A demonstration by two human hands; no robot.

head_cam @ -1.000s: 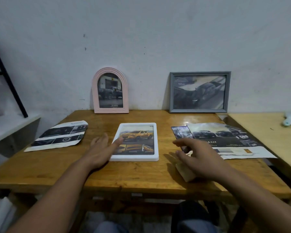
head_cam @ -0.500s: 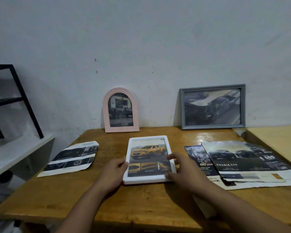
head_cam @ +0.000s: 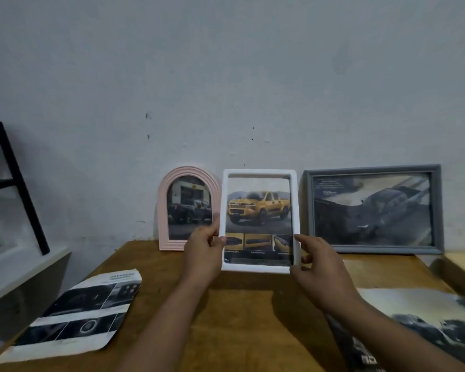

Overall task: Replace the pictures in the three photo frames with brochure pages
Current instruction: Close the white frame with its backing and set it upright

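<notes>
The wooden table (head_cam: 239,318) ran up to a pale wall, and against that wall leaned the grey frame (head_cam: 373,248) on the right and the pink arched frame (head_cam: 163,210) on the left, each with a dark truck picture in it. Torn brochure pages lay flat near the front: one at the left (head_cam: 73,315), more at the right (head_cam: 427,323).

The white frame (head_cam: 258,268), showing a yellow truck page, was held upright above the table between the other two. The left hand (head_cam: 203,253) gripped its lower left edge, thumb across the front; the right hand (head_cam: 317,267) pinched its lower right edge with curled fingers.

The step looked like standing this frame in the gap at the wall. Done well, its bottom edge would land first and the top tip back gently (both neighbours sat close, so a sideways nudge could topple them), with neither hand letting go until it leaned steady.
</notes>
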